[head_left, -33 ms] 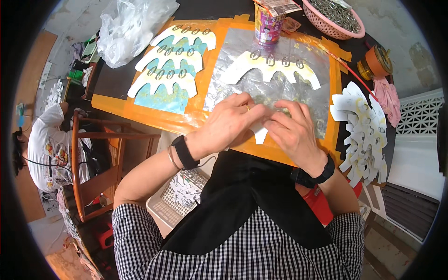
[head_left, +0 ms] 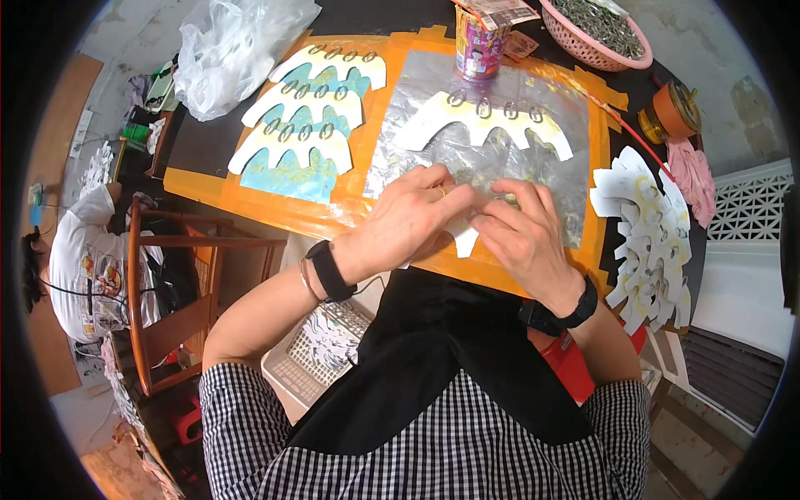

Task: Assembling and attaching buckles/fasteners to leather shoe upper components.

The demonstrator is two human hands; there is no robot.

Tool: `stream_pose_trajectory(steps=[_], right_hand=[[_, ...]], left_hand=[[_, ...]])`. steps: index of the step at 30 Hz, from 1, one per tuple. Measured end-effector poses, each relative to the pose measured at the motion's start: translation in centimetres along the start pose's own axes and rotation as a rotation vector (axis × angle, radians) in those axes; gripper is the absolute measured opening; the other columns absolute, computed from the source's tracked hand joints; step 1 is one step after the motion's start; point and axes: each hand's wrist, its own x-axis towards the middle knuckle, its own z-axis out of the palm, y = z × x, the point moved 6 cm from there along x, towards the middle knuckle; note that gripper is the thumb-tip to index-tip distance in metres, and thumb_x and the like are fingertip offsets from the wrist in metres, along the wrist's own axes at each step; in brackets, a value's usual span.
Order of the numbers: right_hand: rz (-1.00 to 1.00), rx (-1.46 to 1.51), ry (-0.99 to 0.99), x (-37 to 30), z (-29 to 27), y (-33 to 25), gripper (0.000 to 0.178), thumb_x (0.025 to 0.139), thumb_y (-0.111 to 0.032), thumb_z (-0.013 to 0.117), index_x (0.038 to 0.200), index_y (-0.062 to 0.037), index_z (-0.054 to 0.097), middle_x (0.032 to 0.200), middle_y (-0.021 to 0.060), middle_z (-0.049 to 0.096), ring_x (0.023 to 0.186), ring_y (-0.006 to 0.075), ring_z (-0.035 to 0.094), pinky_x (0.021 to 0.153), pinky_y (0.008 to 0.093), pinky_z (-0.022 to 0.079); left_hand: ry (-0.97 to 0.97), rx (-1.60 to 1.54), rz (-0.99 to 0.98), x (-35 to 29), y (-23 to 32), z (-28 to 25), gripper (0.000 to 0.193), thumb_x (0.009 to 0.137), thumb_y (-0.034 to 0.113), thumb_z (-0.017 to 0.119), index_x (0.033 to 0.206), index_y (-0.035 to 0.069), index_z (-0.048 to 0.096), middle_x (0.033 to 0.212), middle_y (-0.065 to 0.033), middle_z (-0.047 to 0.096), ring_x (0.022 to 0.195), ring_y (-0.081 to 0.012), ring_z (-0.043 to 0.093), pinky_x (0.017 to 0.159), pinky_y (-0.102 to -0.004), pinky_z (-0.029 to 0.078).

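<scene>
My left hand [head_left: 417, 218] and my right hand [head_left: 531, 242] meet over the near part of the grey, plastic-covered mat [head_left: 392, 158]. Fingers of both are closed together on a white scalloped paper piece [head_left: 466, 242], whose pointed tip shows below them; most of it is hidden. Anything else between the fingertips is too small to make out. Just beyond lies another scalloped paper piece [head_left: 437, 112], yellowish along its top edge, bearing several dark oval metal pieces. To the left, three similar pieces [head_left: 292, 154] with ovals lie overlapping on blue-green sheets [head_left: 287, 183].
A purple patterned cup [head_left: 479, 54] stands at the mat's far edge. Behind are a pink basket [head_left: 575, 37] of small metal parts and a clear plastic bag [head_left: 233, 54]. Stacked white cutouts [head_left: 646, 242] and an orange-lidded jar [head_left: 675, 112] lie right. A person [head_left: 104, 258] sits left.
</scene>
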Motion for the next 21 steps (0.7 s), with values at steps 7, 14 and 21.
stream_pose_trajectory(steps=[7,14,21], right_hand=[[0.003,0.006,-0.003,0.1,-0.2,-0.1,0.020,0.075,-0.005,0.075,0.095,-0.0037,0.072,0.108,0.0043,0.069,0.115,0.0282,0.058,0.096,0.0434,0.045],[-0.033,-0.035,0.008,0.0,0.1,-0.4,0.022,0.074,-0.005,0.075,0.096,-0.0041,0.072,0.110,0.0049,0.068,0.115,0.0280,0.058,0.096,0.0441,0.045],[-0.001,-0.012,0.009,0.0,-0.1,-0.4,0.023,0.073,-0.004,0.077,0.096,-0.0044,0.072,0.111,0.0053,0.066,0.116,0.0280,0.058,0.096,0.0441,0.045]], left_hand=[[-0.037,0.132,0.129,-0.1,0.1,-0.3,0.057,0.069,0.008,0.079,0.122,0.013,0.062,0.079,-0.0031,0.065,0.097,-0.0260,0.057,0.083,-0.0386,0.046],[0.012,0.114,0.001,-1.2,0.1,0.0,0.054,0.071,0.015,0.078,0.123,0.012,0.064,0.079,-0.0042,0.065,0.099,-0.0253,0.057,0.086,-0.0362,0.044],[0.047,0.066,-0.172,-0.5,0.8,-0.4,0.056,0.075,0.022,0.079,0.129,0.012,0.067,0.095,0.0020,0.070,0.099,-0.0255,0.057,0.090,-0.0399,0.046]])
